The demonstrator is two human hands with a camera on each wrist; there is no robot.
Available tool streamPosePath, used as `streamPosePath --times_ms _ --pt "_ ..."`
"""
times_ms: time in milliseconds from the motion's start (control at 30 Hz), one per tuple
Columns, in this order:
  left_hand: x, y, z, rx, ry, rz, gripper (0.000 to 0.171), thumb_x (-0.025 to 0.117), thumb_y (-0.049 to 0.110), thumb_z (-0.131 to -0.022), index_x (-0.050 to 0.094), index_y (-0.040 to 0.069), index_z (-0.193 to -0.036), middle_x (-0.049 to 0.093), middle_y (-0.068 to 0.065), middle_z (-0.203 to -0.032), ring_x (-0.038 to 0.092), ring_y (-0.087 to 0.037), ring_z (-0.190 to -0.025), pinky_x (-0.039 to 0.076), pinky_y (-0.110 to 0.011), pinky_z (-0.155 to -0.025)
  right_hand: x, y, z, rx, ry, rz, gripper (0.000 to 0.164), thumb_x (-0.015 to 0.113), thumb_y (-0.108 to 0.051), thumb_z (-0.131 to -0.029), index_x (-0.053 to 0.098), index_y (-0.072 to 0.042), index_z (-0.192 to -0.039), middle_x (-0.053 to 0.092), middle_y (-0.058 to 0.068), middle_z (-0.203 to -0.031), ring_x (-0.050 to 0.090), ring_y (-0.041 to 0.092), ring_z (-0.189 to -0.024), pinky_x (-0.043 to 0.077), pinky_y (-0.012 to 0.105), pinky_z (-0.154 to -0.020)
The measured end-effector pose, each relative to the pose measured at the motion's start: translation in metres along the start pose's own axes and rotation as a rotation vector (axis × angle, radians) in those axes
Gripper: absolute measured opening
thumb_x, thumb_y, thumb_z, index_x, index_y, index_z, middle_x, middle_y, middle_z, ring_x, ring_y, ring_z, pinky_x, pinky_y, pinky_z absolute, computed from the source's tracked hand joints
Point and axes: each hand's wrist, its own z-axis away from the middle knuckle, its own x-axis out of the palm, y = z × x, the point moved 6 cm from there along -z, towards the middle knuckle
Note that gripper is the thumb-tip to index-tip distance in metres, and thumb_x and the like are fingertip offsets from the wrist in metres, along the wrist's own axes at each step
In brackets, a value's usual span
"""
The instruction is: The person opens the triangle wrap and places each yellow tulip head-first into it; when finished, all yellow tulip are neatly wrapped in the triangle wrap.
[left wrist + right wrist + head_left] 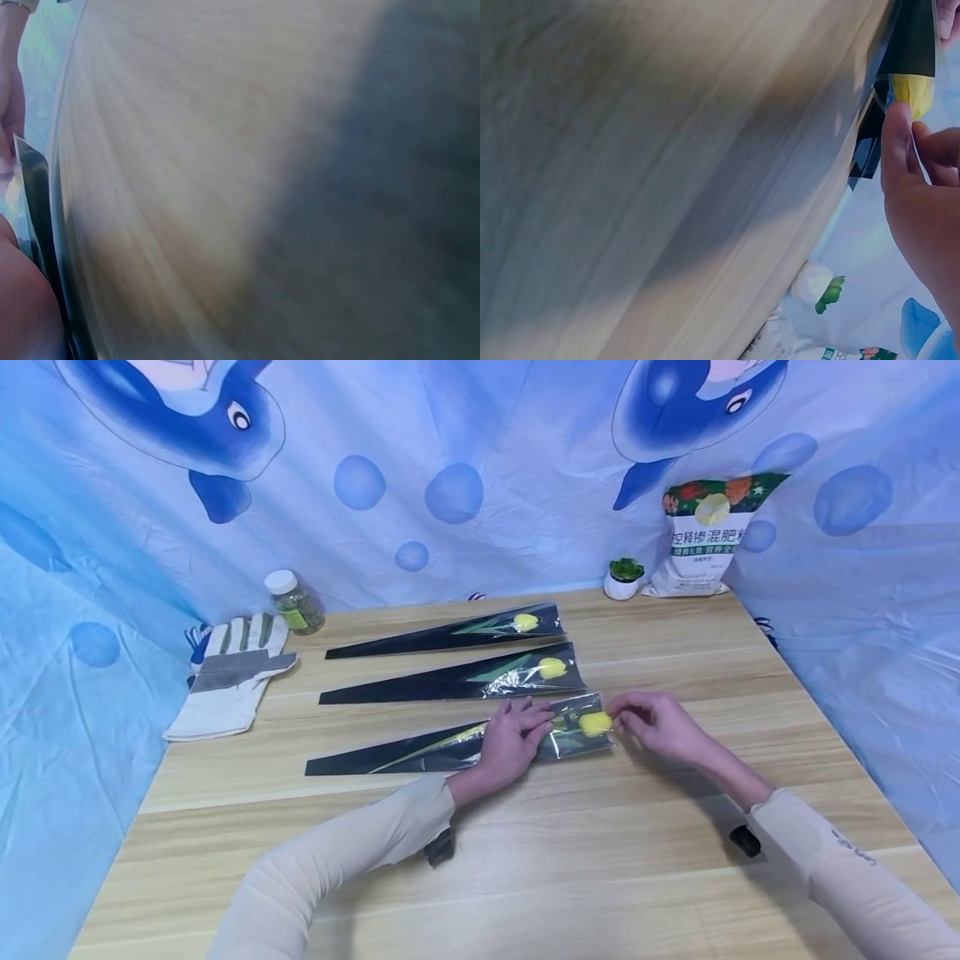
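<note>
On the nearest flower sleeve [405, 758], dark-backed with a glossy clear front, my left hand [512, 737] rests with its fingers stretched across the film. Inside that sleeve runs a green stem, and a yellow tulip [596, 724] has its bloom at the wide right end. There my right hand [654, 724] pinches the bloom at the sleeve's mouth between thumb and fingers. The right wrist view has the yellow petals [913, 94] at these fingertips, jutting from the dark sleeve. Behind lie a middle sleeve [420, 687] and a far sleeve [405, 642], each with a yellow tulip inside.
White-and-grey work gloves [234, 672] lie at the table's left, beside a white-capped jar [296, 603]. At the back right stand a small potted succulent [623, 578] and a fertilizer bag [708, 539]. A blue dolphin-print curtain [480, 468] hangs behind the wooden table [540, 877].
</note>
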Motion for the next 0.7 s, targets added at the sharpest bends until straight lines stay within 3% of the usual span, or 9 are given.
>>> streamPosePath --times_ms 200,333,433,700 --pt "-0.0001 0.0018 -0.0006 -0.004 0.002 -0.003 0.020 0.076 0.007 -0.087 0.076 0.001 -0.106 0.069 -0.016 -0.118 0.059 -0.041 -0.120 0.029 -0.059 -0.112 0.0022 0.0014 0.0013 0.088 -0.054 -0.132 0.032 0.042 0.019 -0.092 0.062 0.012 -0.115 0.070 0.018 -0.097 0.068 0.033 -0.084 0.046 0.024 -0.046" --pt "-0.0005 0.0022 -0.0010 -0.002 0.000 -0.017 0.020 0.076 0.008 -0.088 0.076 0.002 -0.106 0.069 -0.015 -0.119 0.059 -0.041 -0.120 0.029 -0.059 -0.112 0.0022 -0.0003 0.0026 0.106 -0.075 -0.177 0.030 0.043 0.014 -0.093 0.060 0.014 -0.118 0.069 0.021 -0.103 0.068 0.034 -0.092 0.056 0.029 -0.067" --pt "0.0000 0.0018 -0.0010 -0.008 -0.004 -0.018 0.019 0.076 0.008 -0.088 0.076 0.002 -0.106 0.069 -0.015 -0.119 0.059 -0.040 -0.121 0.029 -0.059 -0.112 0.0023 -0.0021 0.0027 0.111 -0.085 -0.209 0.027 0.045 0.010 -0.095 0.060 0.014 -0.118 0.068 0.022 -0.106 0.068 0.034 -0.094 0.057 0.034 -0.083" --pt "0.0019 0.0009 0.0001 -0.002 -0.003 -0.015 0.019 0.076 0.008 -0.088 0.076 0.002 -0.106 0.069 -0.014 -0.118 0.058 -0.040 -0.121 0.028 -0.060 -0.112 0.0030 -0.0019 0.0046 0.168 -0.104 -0.186 0.026 0.050 0.004 -0.098 0.060 0.011 -0.121 0.069 0.018 -0.106 0.067 0.031 -0.096 0.056 0.034 -0.084"
